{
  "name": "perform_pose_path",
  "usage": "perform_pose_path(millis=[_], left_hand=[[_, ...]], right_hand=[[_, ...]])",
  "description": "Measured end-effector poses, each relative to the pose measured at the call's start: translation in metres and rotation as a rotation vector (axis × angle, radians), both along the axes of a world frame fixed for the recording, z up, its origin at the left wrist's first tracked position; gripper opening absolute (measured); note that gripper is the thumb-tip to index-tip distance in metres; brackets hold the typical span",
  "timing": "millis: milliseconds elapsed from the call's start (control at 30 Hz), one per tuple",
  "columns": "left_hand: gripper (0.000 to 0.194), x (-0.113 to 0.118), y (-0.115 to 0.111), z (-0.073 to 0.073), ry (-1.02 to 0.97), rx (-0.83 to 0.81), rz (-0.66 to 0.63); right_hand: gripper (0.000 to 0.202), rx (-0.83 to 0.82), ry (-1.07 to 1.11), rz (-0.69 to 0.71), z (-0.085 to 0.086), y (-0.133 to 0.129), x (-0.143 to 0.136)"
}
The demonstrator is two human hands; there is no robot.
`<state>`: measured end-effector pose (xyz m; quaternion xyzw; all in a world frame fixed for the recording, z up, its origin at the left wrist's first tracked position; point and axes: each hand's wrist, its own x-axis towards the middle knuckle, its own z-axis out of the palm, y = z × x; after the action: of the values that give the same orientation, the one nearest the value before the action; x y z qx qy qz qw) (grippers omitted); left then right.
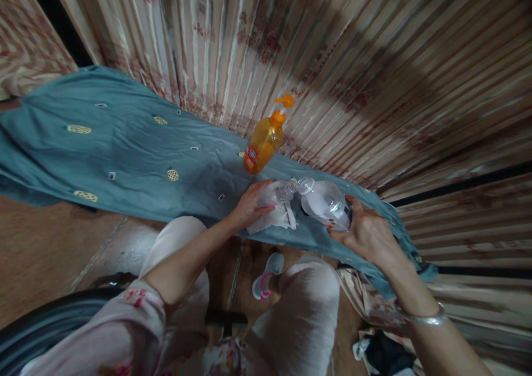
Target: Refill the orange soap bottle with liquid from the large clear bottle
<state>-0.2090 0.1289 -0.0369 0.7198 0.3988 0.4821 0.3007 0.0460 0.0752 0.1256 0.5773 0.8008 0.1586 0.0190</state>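
Observation:
My left hand [254, 204] is closed around a small clear bottle [275, 193] lying nearly level, its neck pointing right. In my right hand [366, 226] is a larger clear plastic bottle [326, 203], tilted so its neck points left; its contents look whitish and a dark label shows near my fingers. The two bottle mouths are very close together; whether they touch I cannot tell. Below my left hand a crumpled white cloth or tissue [279, 218] lies on the tabletop. Behind the hands stands an orange pump bottle [262, 144] with a red label.
A blue-green cloth with pineapple prints [137, 148] covers the narrow table. Beige patterned curtains [307, 43] hang close behind it. My knees are at the front edge, and a dark bundle [386, 354] lies on the floor at lower right.

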Motion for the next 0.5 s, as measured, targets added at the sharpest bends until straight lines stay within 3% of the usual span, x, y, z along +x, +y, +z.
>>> perform_pose_path(millis=[500], left_hand=[[0.065, -0.0002, -0.0006, 0.0023, 0.001, -0.011, -0.005]], right_hand=[[0.066, 0.002, -0.006, -0.005, -0.0004, -0.0005, 0.0006]])
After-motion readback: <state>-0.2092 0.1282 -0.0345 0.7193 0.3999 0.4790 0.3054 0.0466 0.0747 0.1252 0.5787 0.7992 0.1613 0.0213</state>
